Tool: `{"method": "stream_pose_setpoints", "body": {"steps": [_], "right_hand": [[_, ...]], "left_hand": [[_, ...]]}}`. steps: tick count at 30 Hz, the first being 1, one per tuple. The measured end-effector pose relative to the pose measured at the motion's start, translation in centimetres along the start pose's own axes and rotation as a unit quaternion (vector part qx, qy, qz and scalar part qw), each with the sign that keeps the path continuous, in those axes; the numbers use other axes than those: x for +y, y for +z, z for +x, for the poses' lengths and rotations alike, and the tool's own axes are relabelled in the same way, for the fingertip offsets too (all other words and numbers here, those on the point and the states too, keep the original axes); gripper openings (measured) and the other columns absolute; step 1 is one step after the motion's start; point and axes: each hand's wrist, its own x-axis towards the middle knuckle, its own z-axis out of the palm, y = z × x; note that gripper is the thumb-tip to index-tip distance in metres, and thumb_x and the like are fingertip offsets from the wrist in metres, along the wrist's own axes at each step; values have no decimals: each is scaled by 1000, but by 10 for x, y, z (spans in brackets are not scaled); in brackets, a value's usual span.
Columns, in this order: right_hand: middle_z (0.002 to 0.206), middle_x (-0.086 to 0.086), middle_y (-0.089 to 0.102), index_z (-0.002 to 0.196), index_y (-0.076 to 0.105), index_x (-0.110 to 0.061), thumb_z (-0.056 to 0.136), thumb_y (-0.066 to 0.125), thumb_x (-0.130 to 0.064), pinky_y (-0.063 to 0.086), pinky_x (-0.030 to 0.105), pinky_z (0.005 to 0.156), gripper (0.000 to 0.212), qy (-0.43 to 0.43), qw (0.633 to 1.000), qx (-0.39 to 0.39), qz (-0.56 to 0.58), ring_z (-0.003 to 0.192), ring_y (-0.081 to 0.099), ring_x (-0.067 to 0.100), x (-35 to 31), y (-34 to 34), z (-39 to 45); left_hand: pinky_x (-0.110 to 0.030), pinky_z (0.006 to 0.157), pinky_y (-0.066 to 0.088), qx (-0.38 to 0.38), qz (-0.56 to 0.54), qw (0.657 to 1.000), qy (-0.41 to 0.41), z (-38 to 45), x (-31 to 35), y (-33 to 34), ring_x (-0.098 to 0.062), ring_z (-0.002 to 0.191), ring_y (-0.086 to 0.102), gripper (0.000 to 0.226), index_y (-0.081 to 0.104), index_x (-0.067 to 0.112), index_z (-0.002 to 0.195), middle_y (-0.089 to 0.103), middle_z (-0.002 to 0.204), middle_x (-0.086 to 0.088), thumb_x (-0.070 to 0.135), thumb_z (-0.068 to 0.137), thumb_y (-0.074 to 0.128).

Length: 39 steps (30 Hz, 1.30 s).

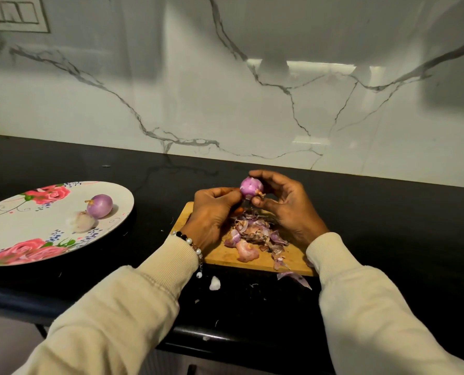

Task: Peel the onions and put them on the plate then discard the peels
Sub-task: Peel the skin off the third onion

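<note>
A small purple onion is held above the cutting board, pinched by the right hand with fingers curled over it. Its root end points down-right, long axis tilted. The left hand is clenched against its lower side; whether a tool is gripped cannot be told. Peels are piled on the board. A peeled onion lies sideways on the plate, on the counter.

Three onions, one plate, one cutting board, one heap of peels.
</note>
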Motion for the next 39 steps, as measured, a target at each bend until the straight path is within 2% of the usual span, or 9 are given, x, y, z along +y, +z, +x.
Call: {"method": "stream_pose_setpoints", "body": {"steps": [3, 9, 14, 20, 23, 27, 30, 35, 39], "right_hand": [[122, 1, 68, 122, 65, -17, 80, 74, 5, 53, 35, 99, 49, 11, 1000, 11, 15, 115, 64, 13, -3, -1, -1], [117, 14, 69, 121, 64, -3, 90, 60, 4, 61, 35, 79, 31, 101, 976, 38, 189, 106, 69, 28, -9, -6, 0], [116, 19, 67, 115, 64, -2, 95, 53, 0, 62, 31, 72, 23, 117, 964, 37, 235, 99, 69, 28, -11, -6, 1], [103, 20, 67, 103, 65, 4, 98, 50, -3, 60, 28, 59, 17, 131, 950, 75, 273, 81, 70, 22, -17, -9, 3], [100, 20, 67, 101, 65, 5, 98, 50, -4, 59, 28, 57, 17, 137, 951, 87, 265, 78, 70, 21, -18, -10, 3], [102, 20, 66, 104, 65, 4, 97, 52, -3, 59, 26, 58, 16, 142, 957, 71, 244, 81, 69, 21, -16, -9, 3], [99, 17, 67, 102, 67, 1, 97, 53, -3, 60, 27, 59, 15, 139, 958, 73, 242, 80, 69, 19, -17, -9, 3], [94, 13, 71, 100, 68, -2, 96, 54, -3, 60, 27, 61, 15, 138, 959, 74, 238, 82, 71, 19, -17, -9, 3], [96, 14, 72, 104, 68, -1, 97, 54, -4, 59, 26, 60, 16, 142, 960, 68, 232, 84, 72, 21, -15, -9, 3]], "left_hand": [[-31, 56, 54, -8, 16, 1000, 9, -1, 1, 0, -17, 55, 62, 8, 72, -3, 92, 70, 72, -14, 3, 86, 69], [-37, 65, 57, -42, 37, 998, 12, -4, 4, 2, -21, 59, 64, 11, 71, -5, 95, 70, 74, -15, 2, 89, 65], [-27, 51, 52, -65, 69, 995, 31, -6, 5, 2, -14, 51, 60, 11, 70, -7, 95, 67, 66, -11, -1, 90, 62], [-39, 73, 60, -96, 150, 976, 128, -2, 0, 0, -25, 78, 70, 16, 73, 0, 97, 73, 91, -17, -5, 90, 60], [-37, 77, 60, -84, 196, 964, 160, 0, -2, -1, -23, 89, 71, 17, 75, 7, 98, 75, 92, -8, -1, 89, 63], [-31, 80, 58, -34, 322, 909, 261, 0, -2, -2, -5, 84, 68, 18, 78, 12, 91, 74, 88, 5, 2, 88, 63], [-36, 83, 57, -23, 345, 892, 290, 2, 1, -3, -7, 86, 67, 19, 79, 13, 91, 73, 90, 4, 5, 88, 62], [-43, 78, 56, -24, 321, 903, 286, 6, 1, -3, -13, 80, 67, 11, 78, 13, 84, 71, 84, 0, 23, 85, 73], [-45, 82, 56, -44, 289, 917, 270, 5, -1, -3, -14, 84, 68, 8, 79, 12, 86, 72, 86, 0, 18, 80, 79]]}}
